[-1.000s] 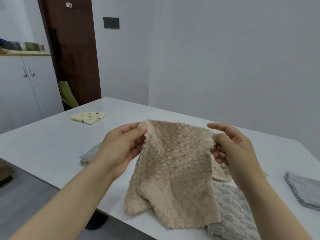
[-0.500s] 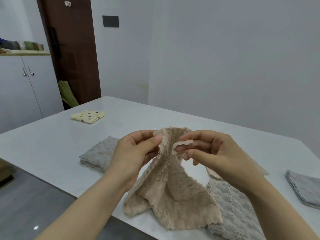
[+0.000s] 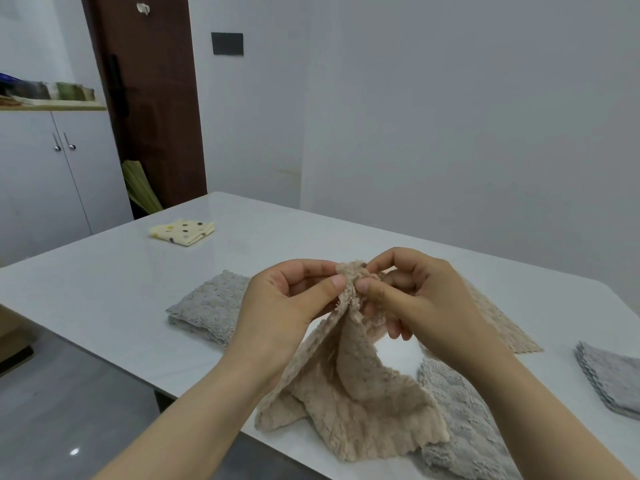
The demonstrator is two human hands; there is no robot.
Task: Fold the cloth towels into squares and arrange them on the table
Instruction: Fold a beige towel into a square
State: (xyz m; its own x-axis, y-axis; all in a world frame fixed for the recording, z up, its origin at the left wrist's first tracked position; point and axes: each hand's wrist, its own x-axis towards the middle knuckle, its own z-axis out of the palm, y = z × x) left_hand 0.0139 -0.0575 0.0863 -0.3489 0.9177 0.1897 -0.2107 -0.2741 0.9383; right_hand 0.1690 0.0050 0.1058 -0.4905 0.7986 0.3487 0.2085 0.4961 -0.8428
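A beige fluffy towel (image 3: 360,410) hangs from both my hands over the near edge of the white table (image 3: 104,289). My left hand (image 3: 287,306) pinches its top corner between thumb and fingers. My right hand (image 3: 412,299) pinches the other top corner right against it, so the two corners meet. The towel's lower part drapes onto the table and onto an unfolded grey towel (image 3: 464,431). A folded grey towel (image 3: 207,310) lies left of my hands. A folded yellow dotted towel (image 3: 183,232) lies far left.
Another beige towel (image 3: 502,323) lies flat behind my right hand. A folded grey towel (image 3: 609,382) sits at the right edge. A white cabinet (image 3: 52,174) and a brown door (image 3: 149,98) stand at the left, beyond the table.
My hands came together, bringing the beige towel's two top corners from spread apart to touching. The towel now hangs doubled between them.
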